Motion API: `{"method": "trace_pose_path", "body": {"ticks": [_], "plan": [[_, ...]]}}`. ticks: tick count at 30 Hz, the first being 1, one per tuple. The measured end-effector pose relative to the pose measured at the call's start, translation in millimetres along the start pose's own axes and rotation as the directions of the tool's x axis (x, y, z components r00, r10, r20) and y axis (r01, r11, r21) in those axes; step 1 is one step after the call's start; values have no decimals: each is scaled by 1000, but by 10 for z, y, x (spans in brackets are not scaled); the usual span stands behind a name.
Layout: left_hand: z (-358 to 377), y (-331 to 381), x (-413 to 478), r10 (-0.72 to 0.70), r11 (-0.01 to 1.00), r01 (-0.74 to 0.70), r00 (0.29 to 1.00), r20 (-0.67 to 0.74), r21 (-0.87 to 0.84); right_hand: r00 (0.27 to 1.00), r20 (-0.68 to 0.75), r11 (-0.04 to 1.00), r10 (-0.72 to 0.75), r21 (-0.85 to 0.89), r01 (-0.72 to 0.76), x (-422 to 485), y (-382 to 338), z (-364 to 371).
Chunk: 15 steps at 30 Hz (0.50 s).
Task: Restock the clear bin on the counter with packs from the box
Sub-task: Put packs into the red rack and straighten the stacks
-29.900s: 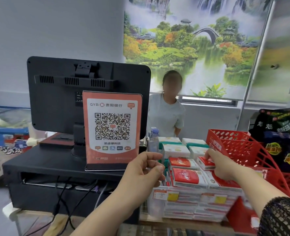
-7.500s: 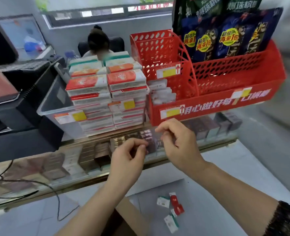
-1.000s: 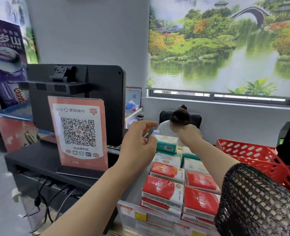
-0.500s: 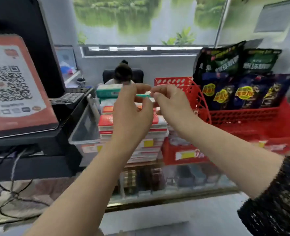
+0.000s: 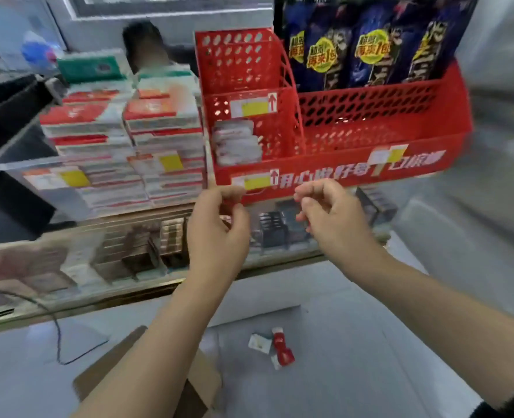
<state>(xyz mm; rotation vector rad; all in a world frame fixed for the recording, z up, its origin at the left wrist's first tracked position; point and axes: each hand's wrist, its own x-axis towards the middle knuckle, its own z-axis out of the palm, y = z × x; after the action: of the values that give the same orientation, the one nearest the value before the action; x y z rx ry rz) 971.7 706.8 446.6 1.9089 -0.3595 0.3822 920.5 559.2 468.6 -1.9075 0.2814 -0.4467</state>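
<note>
Both hands have come down from the top of the stacks, where half a second ago they were pinched together over a green pack, and now hang in front of the worktop's front edge. The left hand [image 5: 219, 227] is loosely curled, thumb against forefinger, with no pack visible in its grip; the right hand [image 5: 331, 215] is half open and holds nothing. The green pack [image 5: 91, 67] now lies on top of the left rear stack in the clear bin [image 5: 5, 164], which stands toward the left end of the worktop, just beside the red basket [image 5: 340, 167]. That placement looks finished, and the bin is piled above its rim. The cardboard box [image 5: 201, 384] sits on the floor below, between the forearms, with loose packs [image 5: 275, 346] lying on the floor near it. The next reach probably goes downward for another pack.
</note>
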Motion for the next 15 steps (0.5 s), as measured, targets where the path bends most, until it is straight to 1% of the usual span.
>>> {"method": "trace_pose_path", "body": {"ticks": [3, 7, 9, 11, 15], "plan": [[360, -98, -342, -56, 998, 56, 998, -7, -13, 998, 17, 997, 65, 31, -66, -222, 484, -245], [843, -340, -923, -100, 994, 99, 994, 45, 38, 989, 31, 990, 143, 18, -143, -514, 1223, -402], [1058, -522, -1229, -166, 986, 162, 983, 80, 47, 979, 45, 979, 201, 22, -202, -648, 1585, -418], [1263, -800, -1522, -251, 967, 243, 961, 118, 83, 961, 69, 963, 267, 28, -270, -765, 1977, -388], [1661, -1603, -1992, -388, 912, 362, 914, 121, 192, 919, 73, 920, 388, 20, -391, -945, 2803, -205]]}}
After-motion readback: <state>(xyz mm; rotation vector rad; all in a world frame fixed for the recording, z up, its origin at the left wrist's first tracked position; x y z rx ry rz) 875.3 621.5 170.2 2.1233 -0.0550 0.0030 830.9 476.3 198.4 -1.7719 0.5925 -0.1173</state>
